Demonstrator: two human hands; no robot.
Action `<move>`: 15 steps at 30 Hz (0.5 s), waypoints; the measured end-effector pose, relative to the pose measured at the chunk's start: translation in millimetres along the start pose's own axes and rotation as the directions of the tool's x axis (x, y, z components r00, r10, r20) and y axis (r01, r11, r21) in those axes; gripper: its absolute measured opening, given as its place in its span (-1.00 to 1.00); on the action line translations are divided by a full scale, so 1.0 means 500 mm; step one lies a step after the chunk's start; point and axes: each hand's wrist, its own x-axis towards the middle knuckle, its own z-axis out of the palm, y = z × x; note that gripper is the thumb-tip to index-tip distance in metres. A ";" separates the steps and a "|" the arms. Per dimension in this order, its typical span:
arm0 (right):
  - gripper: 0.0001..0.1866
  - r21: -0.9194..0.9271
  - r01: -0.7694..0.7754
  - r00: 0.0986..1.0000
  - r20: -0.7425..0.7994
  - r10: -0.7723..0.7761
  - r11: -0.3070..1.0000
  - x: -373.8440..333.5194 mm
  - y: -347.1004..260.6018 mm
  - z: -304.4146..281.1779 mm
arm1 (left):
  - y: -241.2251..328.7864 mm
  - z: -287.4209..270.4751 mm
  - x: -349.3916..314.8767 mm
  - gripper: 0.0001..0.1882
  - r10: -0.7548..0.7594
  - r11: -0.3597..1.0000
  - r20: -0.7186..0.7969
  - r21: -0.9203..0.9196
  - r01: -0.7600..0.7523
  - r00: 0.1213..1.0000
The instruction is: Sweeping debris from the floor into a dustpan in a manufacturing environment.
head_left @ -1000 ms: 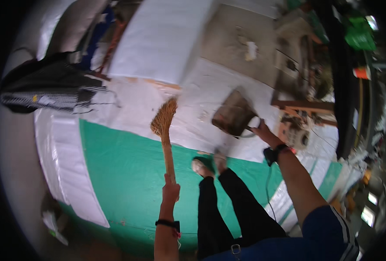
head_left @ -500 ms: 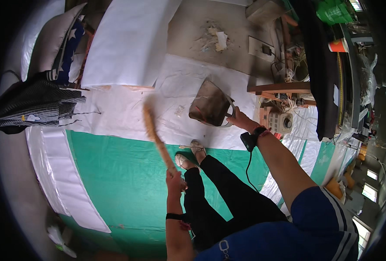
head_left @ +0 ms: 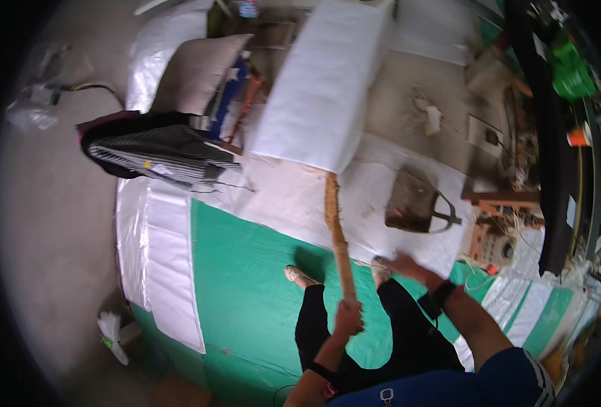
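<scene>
The left hand (head_left: 350,317) grips the broom (head_left: 339,237) by its handle, bristles pointing toward the near edge of the white block (head_left: 321,88). The right hand (head_left: 407,266), apart from the dustpan (head_left: 410,202), is blurred; I cannot tell how wide its fingers stand. The dustpan lies near the right edge of the white sheet (head_left: 283,193).

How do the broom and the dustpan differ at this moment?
The broom is long and narrow, while the dustpan is broad and boxy. The broom is straw-yellow; the dustpan is dark brown. The broom is gripped in the left hand, whereas the dustpan rests on the white sheet with no hand touching it. Both have handles.
</scene>
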 end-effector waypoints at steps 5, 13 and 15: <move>-0.65 0.869 -0.167 0.898 0.329 -0.293 0.467 -0.126 -0.241 0.108 | 0.120 -0.070 -0.080 -0.51 0.113 0.204 0.435 0.869 -0.450 0.893; -0.60 0.489 -0.320 0.842 0.539 0.007 0.811 -0.102 -0.541 0.111 | 0.727 -0.561 -0.339 -0.63 0.978 -0.205 0.199 0.965 -0.165 -0.056; -0.55 0.407 -0.287 0.902 0.419 0.102 0.867 -0.110 -0.622 0.111 | 0.899 -0.630 -0.447 -0.65 0.951 -0.225 0.118 0.899 -0.375 -0.287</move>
